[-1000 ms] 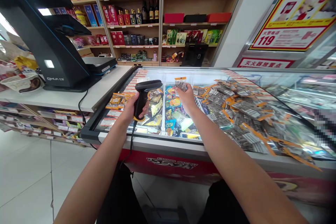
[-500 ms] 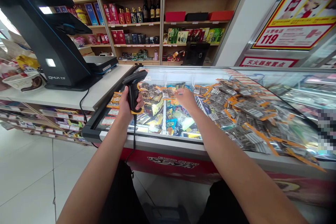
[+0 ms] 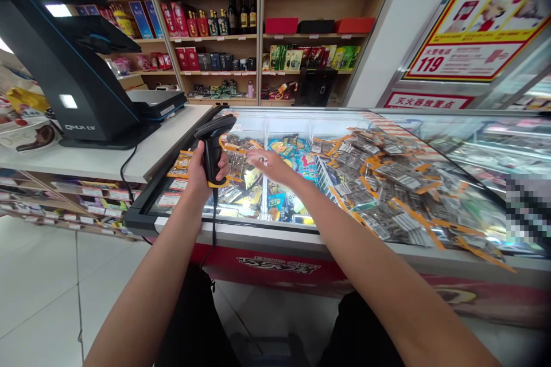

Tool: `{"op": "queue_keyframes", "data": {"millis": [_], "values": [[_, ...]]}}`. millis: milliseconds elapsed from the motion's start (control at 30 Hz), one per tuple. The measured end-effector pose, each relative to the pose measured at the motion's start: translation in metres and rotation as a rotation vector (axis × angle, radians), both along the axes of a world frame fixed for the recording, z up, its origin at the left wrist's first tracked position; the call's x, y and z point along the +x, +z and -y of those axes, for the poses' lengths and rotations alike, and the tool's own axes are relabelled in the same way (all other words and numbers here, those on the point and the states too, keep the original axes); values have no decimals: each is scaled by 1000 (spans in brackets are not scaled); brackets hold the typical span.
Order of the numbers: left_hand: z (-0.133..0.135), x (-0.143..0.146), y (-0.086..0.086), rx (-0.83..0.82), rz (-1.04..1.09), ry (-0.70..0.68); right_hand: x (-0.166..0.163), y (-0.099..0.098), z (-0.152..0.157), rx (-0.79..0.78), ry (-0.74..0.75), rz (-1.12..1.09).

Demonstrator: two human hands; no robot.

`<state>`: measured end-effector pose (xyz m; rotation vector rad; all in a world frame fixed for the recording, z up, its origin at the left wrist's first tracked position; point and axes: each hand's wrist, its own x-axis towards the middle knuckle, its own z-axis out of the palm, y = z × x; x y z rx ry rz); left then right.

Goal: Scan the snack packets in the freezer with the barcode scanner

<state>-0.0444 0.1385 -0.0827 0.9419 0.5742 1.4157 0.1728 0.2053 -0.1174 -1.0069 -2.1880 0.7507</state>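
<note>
My left hand [image 3: 207, 167] is wrapped round the grip of a black and yellow barcode scanner [image 3: 213, 146], its cable hanging down over the freezer's front edge. To the right of it, my right hand [image 3: 271, 165] reaches leftward over the freezer glass with its fingers stretched out and apart. Just left of those fingertips lies a dark snack packet with orange edges [image 3: 236, 161], close beside the scanner. More such packets [image 3: 400, 175] are heaped on the right part of the glass. Through the glass, colourful wrapped ice creams [image 3: 307, 165] show in the chest freezer [image 3: 258, 233].
On the left counter [image 3: 148, 152] stand a dark checkout machine [image 3: 86, 97] and a bowl-shaped tub [image 3: 32, 135]. Shelves with boxes and bottles [image 3: 243, 14] line the back. A fire notice [image 3: 465, 40] hangs at the right. Price tags [image 3: 172, 198] lie at the freezer's left end.
My right hand has moved left, carrying a packet toward the scanner, and its fingers have come away from it. My left hand keeps hold of the scanner. The view has shifted slightly.
</note>
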Motion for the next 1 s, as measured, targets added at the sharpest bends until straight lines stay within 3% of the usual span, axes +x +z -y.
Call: {"op": "queue_keyframes", "data": {"millis": [67, 200, 233, 300, 500, 700, 800, 1000], "values": [[-1, -1, -1, -13, -3, 3, 19, 2, -10, 57, -215, 70], [-2, -2, -3, -3, 1, -8, 71, -2, -26, 91, -790, 462], [-3, -2, -3, 12, 2, -12, 81, -2, -28, 73, -852, 522], [-3, -2, -4, 35, -2, -19, 93, -2, -29, 56, -865, 584], [-3, -3, -4, 8, -19, -13, 78, 9, -25, 128, -580, 538], [-2, -2, -5, 3, -20, -48, 71, 6, -23, -15, -721, 553], [-3, -3, -7, -1, -16, -76, 73, 6, -23, -67, -724, 389], [-3, -2, -8, -18, -38, -127, 58, 11, -22, -89, -753, -198]]}}
